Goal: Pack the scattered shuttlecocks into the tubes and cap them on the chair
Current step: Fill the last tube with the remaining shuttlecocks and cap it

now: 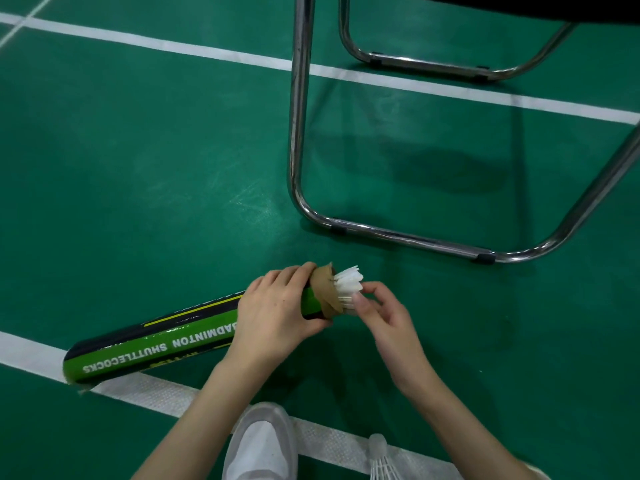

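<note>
A person crouches on a green court floor, loading a shuttlecock into a tube. The tube (pixel 156 344), green and black, lies nearly flat, its far end at eight o'clock and its torn cardboard mouth toward the centre of the view. The left hand (pixel 273 313) wraps around the tube just behind the mouth, fingers curled firmly over the top and thumb underneath. A shuttlecock (pixel 348 284) sits partly in the mouth, white feathers still sticking out toward two o'clock. The right hand (pixel 381 313) is just beside it, fingers loosely bent and narrowly spread, fingertips touching the feather skirt; whether they pinch it or only push cannot be told. The step looks like seating this shuttlecock; the next move likely calls for a gentle, straight push so the feathers do not crumple. Another shuttlecock (pixel 381 460) lies at five o'clock beside a white shoe (pixel 259 445). The chair (pixel 398 237), on metal legs, stands at one o'clock.
</note>
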Motion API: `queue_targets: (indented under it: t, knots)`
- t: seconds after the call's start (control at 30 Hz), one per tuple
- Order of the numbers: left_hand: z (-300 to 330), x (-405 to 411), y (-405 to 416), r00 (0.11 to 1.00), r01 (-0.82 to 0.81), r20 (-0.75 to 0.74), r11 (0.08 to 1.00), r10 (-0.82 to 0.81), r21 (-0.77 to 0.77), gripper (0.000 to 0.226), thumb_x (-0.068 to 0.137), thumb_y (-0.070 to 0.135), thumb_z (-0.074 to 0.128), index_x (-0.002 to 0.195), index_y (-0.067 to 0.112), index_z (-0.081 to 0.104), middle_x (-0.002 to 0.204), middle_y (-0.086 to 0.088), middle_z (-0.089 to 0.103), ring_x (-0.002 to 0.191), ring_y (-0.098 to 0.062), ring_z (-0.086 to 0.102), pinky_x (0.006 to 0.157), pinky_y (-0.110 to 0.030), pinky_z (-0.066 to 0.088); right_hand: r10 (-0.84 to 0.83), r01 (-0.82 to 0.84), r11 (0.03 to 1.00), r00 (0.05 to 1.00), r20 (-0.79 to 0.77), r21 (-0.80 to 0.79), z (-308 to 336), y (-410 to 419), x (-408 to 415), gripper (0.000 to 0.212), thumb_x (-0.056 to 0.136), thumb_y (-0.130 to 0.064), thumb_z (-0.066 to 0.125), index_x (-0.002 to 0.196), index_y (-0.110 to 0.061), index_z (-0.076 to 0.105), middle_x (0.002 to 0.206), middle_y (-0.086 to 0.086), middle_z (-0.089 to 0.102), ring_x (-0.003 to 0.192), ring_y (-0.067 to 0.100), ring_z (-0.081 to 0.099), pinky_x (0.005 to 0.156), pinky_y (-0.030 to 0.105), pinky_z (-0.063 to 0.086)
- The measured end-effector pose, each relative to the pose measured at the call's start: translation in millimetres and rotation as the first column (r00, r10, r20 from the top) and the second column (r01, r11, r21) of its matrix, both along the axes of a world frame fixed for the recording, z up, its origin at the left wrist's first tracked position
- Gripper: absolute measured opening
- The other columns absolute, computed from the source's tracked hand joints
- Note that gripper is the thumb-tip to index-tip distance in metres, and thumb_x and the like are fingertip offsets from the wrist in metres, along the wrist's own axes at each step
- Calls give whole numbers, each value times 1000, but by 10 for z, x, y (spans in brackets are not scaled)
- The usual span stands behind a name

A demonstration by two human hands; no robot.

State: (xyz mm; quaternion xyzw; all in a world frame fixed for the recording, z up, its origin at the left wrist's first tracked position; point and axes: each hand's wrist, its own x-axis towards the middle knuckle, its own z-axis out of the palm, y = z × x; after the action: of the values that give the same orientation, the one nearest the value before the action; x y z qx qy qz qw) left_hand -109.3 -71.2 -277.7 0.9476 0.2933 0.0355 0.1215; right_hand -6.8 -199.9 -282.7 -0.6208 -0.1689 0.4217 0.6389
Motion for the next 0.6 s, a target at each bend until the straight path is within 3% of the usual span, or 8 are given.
queue_targets:
  t: [0.13,0.3,0.5,0.6]
  knots:
    - [18,114,-76,999,36,18,999,-36,-10,81,46,52,82,115,14,60,102,0,68,88,-24,65,73,-33,50,54,-53,999,995,81,-3,20,-92,75,12,84,-17,63,95,-21,62,90,-11,71,90,3,64,79,11,45]
    - [68,292,-214,992,111,56,994,-111,5,77,50,47,80,116,13,60,103,-1,68,89,-25,65,75,-35,51,163,-135,984,945,283,-118,64,-197,175,20,74,-25,64,93,-28,61,92,-15,69,94,1,62,83,10,44]
    - [79,371,-299,988,134,68,991,-136,30,77,50,48,80,115,12,60,103,-1,68,89,-24,65,75,-34,51,187,-162,981,943,276,-110,92,-306,242,22,84,-5,60,95,-24,63,96,-8,68,91,-4,61,81,7,42]
    - [76,363,-359,984,162,74,986,-164,28,75,49,43,80,115,12,61,104,-2,68,89,-25,65,76,-35,51,268,-232,959,926,265,-161,77,-324,236,23,79,-16,55,99,-10,63,101,10,67,94,15,61,85,22,47]
